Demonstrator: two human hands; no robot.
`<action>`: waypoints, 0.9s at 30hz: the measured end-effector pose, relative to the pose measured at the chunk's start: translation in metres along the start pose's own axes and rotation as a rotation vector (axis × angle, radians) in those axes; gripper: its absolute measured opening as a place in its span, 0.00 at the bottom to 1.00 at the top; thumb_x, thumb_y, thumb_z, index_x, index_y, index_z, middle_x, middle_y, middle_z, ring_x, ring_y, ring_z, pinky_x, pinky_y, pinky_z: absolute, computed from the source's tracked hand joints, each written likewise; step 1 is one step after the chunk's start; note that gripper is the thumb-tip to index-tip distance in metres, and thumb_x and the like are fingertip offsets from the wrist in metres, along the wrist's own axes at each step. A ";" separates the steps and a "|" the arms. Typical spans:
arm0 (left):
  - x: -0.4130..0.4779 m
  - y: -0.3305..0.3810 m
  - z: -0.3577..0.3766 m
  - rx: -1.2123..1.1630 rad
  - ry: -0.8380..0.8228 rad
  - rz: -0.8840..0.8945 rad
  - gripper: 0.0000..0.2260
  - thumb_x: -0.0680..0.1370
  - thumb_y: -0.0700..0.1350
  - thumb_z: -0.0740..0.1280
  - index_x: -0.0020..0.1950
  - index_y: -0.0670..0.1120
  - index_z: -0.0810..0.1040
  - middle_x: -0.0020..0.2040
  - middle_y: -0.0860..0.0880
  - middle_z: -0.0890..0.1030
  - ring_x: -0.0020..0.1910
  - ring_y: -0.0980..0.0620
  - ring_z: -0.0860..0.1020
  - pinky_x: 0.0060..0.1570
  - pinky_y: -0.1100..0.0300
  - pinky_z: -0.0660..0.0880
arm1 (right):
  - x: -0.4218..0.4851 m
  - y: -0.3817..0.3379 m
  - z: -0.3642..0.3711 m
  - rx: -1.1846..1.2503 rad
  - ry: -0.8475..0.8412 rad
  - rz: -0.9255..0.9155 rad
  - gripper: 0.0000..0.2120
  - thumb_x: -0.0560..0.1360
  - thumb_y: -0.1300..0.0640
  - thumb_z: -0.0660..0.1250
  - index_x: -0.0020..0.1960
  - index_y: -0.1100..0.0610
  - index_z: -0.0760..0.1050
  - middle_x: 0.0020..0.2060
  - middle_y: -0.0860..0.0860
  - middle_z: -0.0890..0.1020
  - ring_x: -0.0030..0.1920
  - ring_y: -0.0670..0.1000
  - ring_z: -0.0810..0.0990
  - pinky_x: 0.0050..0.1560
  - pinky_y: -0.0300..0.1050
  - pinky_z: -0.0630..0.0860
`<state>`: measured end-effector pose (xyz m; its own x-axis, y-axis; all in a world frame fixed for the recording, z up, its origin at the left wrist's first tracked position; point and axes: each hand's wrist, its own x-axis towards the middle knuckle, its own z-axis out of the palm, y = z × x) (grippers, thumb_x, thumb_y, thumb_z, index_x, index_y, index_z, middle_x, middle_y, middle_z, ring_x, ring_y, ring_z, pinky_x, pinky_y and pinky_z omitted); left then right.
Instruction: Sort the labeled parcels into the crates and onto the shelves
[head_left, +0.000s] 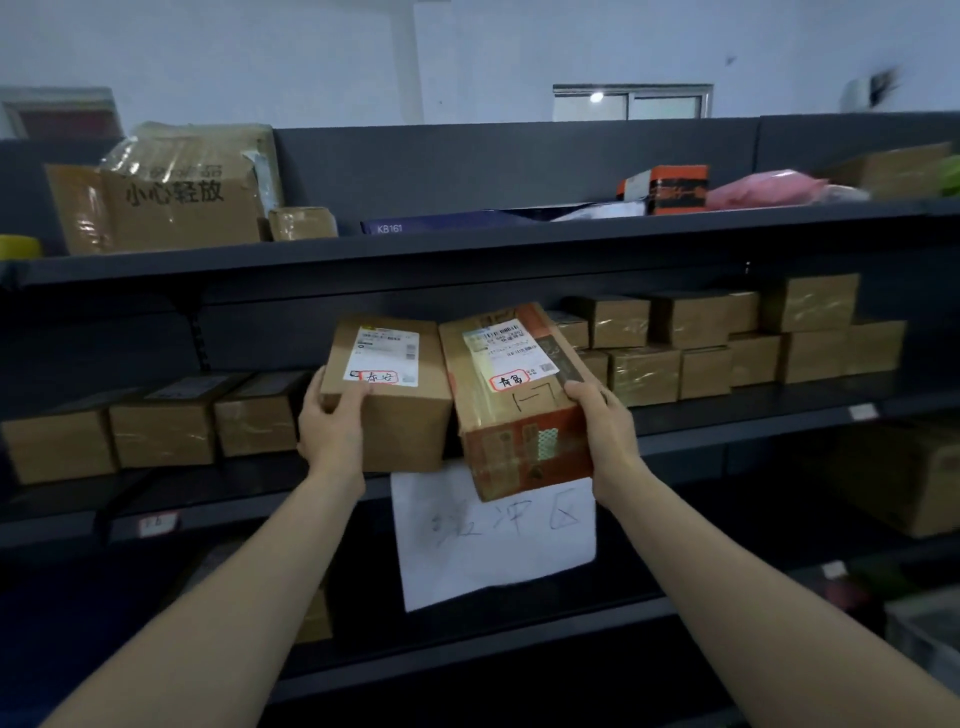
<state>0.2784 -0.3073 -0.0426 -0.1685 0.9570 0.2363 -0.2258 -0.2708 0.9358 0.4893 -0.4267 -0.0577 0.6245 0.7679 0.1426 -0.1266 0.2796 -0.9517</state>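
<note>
1. As you face the shelving, both hands are occupied at the middle shelf, one parcel to each.
2. Your left hand grips the plain brown parcel at its near left corner, thumb laid on the top face and fingers wrapped round the side.
3. Your right hand grips the orange-printed parcel along its right edge, fingers curled over the top.
4. Both parcels lie directly ahead of you, between the hands, touching or nearly touching along their inner sides. Each shows a white shipping label with a red-ringed handwritten mark facing up.
5. Key relation: the printed parcel's long axis runs away from you into the shelf. It sits tilted, and its near end reaches out past the shelf lip, covering the top of the paper sign that hangs there. The plain parcel sits squarer and further in.
6. Whether either parcel bears on the shelf or is carried wholly by you cannot be told.
7. Rows of small taped boxes flank the gap: one row to the left, a stacked group to the right.
8. Judgement: each hand is nearest its own parcel, so either can be moved along its axis without crossing arms. The printed one, overhanging and tilted, needs the firmer hold.
</note>
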 end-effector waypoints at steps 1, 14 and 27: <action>-0.013 -0.002 0.008 0.047 -0.017 0.024 0.28 0.64 0.60 0.70 0.64 0.65 0.71 0.61 0.54 0.76 0.64 0.45 0.70 0.62 0.44 0.71 | -0.003 -0.003 -0.017 -0.037 0.030 -0.039 0.19 0.74 0.48 0.67 0.65 0.48 0.74 0.50 0.55 0.83 0.50 0.55 0.82 0.53 0.54 0.80; -0.217 -0.023 0.214 0.650 -0.542 0.453 0.23 0.73 0.55 0.67 0.68 0.57 0.70 0.71 0.56 0.67 0.68 0.48 0.60 0.62 0.44 0.59 | -0.068 -0.052 -0.282 -0.667 0.685 -0.173 0.36 0.62 0.32 0.58 0.70 0.38 0.68 0.63 0.45 0.75 0.63 0.56 0.71 0.63 0.64 0.67; -0.412 -0.152 0.388 0.750 -1.263 0.855 0.15 0.74 0.60 0.63 0.59 0.60 0.73 0.60 0.61 0.72 0.65 0.55 0.62 0.58 0.47 0.60 | -0.143 -0.020 -0.505 -1.307 0.997 0.105 0.18 0.72 0.37 0.64 0.58 0.43 0.77 0.58 0.44 0.75 0.65 0.53 0.65 0.61 0.56 0.65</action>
<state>0.7542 -0.6199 -0.1805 0.9030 0.1553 0.4005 0.0498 -0.9639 0.2615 0.7923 -0.8331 -0.1965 0.9401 -0.0442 0.3381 0.1749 -0.7887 -0.5894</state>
